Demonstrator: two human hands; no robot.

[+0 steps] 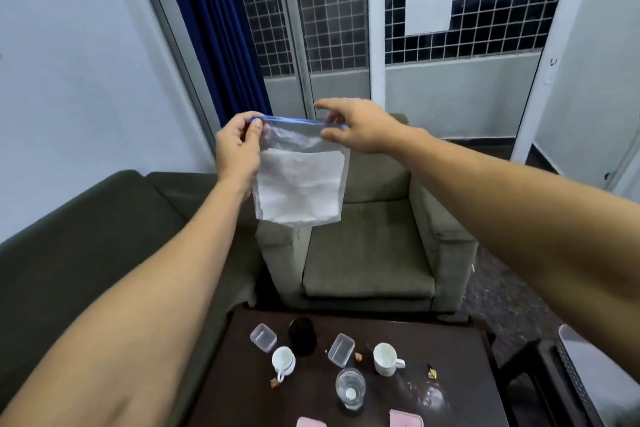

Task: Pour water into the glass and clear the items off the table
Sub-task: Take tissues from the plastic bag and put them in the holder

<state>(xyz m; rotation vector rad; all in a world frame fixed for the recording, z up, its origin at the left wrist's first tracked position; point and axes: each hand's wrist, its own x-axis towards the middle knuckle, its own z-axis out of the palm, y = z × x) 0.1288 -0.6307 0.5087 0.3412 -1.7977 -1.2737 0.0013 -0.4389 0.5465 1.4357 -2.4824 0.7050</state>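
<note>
I hold a clear zip bag [300, 180] with a blue seal and a white label high above the table. My left hand [237, 147] pinches the seal's left end, and my right hand [360, 125] pinches its right end. Below, on the dark table [460, 402], stands a clear glass [350, 387] with water in it. Two white cups [283, 359] [386, 358], two small clear plastic boxes [264, 337] [341, 349] and a black round jar [302, 335] stand around it. Small brown scraps [432, 373] lie scattered on the tabletop.
A grey-green armchair [367, 253] stands behind the table, with a dark sofa [86, 246] to its left. Two pink items [406, 419] show at the table's near edge. A dark rack [568, 381] stands at the right.
</note>
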